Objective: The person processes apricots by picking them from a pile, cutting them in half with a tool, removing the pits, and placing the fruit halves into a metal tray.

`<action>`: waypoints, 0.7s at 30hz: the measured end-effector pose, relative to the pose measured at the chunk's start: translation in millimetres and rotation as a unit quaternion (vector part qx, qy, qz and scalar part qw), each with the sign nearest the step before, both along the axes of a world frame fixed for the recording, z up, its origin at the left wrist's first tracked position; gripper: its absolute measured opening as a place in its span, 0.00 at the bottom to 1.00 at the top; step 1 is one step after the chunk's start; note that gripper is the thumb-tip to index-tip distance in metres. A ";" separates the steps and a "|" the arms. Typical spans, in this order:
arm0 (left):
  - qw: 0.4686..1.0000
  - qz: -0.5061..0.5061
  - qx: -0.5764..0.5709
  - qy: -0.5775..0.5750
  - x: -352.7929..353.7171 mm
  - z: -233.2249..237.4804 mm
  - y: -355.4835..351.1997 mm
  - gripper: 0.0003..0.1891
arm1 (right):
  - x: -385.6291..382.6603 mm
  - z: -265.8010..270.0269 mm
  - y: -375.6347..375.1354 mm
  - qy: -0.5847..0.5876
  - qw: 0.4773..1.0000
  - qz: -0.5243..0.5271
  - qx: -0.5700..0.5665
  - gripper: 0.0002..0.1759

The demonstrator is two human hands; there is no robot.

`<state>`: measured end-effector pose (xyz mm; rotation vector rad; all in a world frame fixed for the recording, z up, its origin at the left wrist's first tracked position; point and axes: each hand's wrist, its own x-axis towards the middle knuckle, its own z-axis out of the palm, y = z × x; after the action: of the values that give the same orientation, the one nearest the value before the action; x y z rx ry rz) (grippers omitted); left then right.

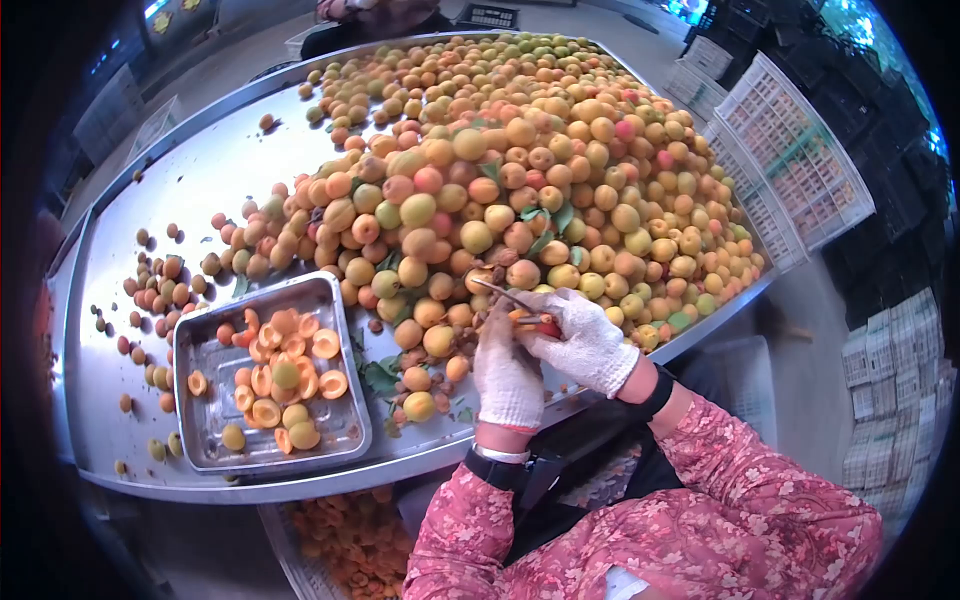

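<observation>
My right hand [585, 340], in a white knit glove, is closed around a small knife [507, 294] whose thin blade points up and left over the fruit. My left hand [507, 375], gloved the same way, is closed right beside it, with the fingers pinched on an apricot [522, 316] showing orange flesh between the hands; most of it is hidden by the gloves. Past the fingertips lies a big heap of apricots [570, 150], orange, yellow and green, with some leaves. To the left, a metal tray [357, 425] holds pitted apricot halves [266, 412] and a few rounder pieces.
The fruit lies on a metal table [240, 160] with a raised rim. Below its front edge is a crate of apricot pieces [350, 540]. White plastic crates [790, 150] stand at the right, with more crates stacked [890, 390] beyond. Another person [375, 15] sits at the far side.
</observation>
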<state>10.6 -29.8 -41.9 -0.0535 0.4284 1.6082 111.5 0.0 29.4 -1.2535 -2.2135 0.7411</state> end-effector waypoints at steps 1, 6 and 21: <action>0.998 0.022 -0.007 0.064 1.9 -3.1 1.1 0.17 | -2.0 -3.0 -0.9 0.019 1.000 -0.003 0.016 0.24; 1.000 -0.002 0.030 -0.002 -4.8 -3.9 1.8 0.20 | -13.6 23.8 7.2 0.232 0.912 -0.102 -0.322 0.13; 0.542 -0.129 0.041 0.830 39.8 -109.2 -1.9 0.19 | -118.9 19.7 45.4 -0.266 0.922 0.282 0.007 0.11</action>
<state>50.4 -31.8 -151.1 1.6784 1.6856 0.8712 -7.4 45.4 49.1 -0.8675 -3.0898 0.6254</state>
